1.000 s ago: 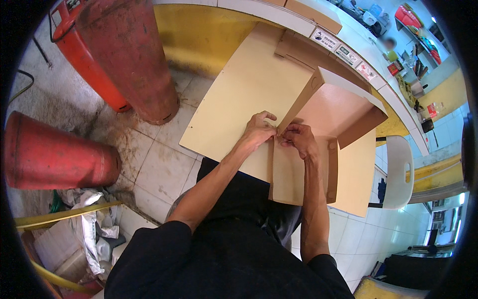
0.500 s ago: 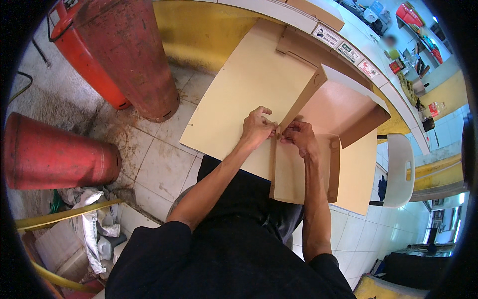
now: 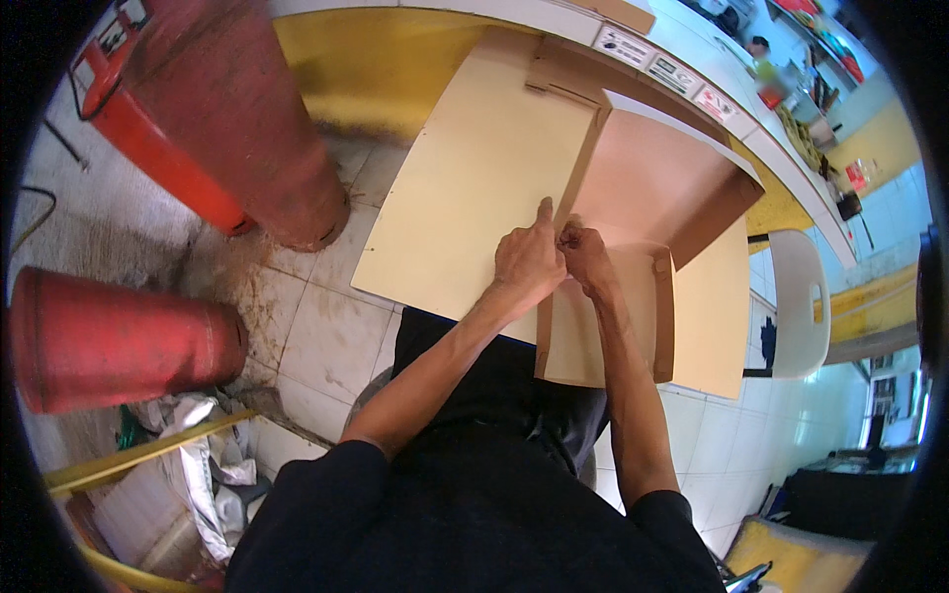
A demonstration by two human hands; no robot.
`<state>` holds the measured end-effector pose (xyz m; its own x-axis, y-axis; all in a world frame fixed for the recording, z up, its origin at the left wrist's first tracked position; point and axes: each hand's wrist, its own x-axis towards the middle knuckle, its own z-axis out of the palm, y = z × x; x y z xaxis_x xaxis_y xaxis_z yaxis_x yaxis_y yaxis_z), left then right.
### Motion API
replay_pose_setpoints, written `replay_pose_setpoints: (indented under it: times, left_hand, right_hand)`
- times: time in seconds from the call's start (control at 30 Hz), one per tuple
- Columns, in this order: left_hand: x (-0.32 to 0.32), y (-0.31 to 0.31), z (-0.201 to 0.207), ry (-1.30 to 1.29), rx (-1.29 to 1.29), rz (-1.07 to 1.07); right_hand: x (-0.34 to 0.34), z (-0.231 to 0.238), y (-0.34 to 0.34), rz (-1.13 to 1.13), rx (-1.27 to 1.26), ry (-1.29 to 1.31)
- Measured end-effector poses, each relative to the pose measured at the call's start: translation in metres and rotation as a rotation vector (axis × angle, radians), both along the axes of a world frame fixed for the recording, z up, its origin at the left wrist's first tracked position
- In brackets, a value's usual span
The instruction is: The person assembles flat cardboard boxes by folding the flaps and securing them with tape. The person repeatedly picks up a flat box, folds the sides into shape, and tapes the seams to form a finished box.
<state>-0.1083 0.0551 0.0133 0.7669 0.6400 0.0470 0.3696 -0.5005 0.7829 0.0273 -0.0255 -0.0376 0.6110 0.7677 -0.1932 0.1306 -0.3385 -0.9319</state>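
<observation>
A brown cardboard box (image 3: 605, 341) stands on the pale yellow tabletop (image 3: 450, 193), its lid (image 3: 657, 178) raised and leaning back toward the counter. At the box's left side, near the fold between lid and base, my two hands meet. My left hand (image 3: 531, 261) is closed on the wall from outside, with one finger pointing up along it. From inside the box, my right hand (image 3: 590, 260) pinches the same corner, its fingertips bent down. The fingers hide the exact flap between them.
Behind the lid lies more flat cardboard (image 3: 568, 74) against the tiled counter (image 3: 554, 22). Red gas cylinders (image 3: 247, 128) stand at the left, and another red cylinder (image 3: 129, 338) is nearer. A white chair (image 3: 799, 301) is at the right. Silvery wrapping (image 3: 203, 474) lies low left.
My left hand has turned and moved in against the right hand, its fingers curling with one pointing up. My right fingers have closed more tightly at the corner. The view has shifted slightly.
</observation>
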Motion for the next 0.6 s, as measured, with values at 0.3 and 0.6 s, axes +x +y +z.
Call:
replay_pose_setpoints:
  times: [0.3,0.6]
  left_hand:
    - [-0.022,0.047,-0.020,-0.115,-0.271,-0.244]
    - [0.018,0.031,0.030,-0.178,-0.123,-0.233]
  right_hand:
    - [-0.011,0.081,-0.128,-0.475,-0.176,-0.466]
    - [0.070,0.061,-0.158,-0.526,0.132,-0.872]
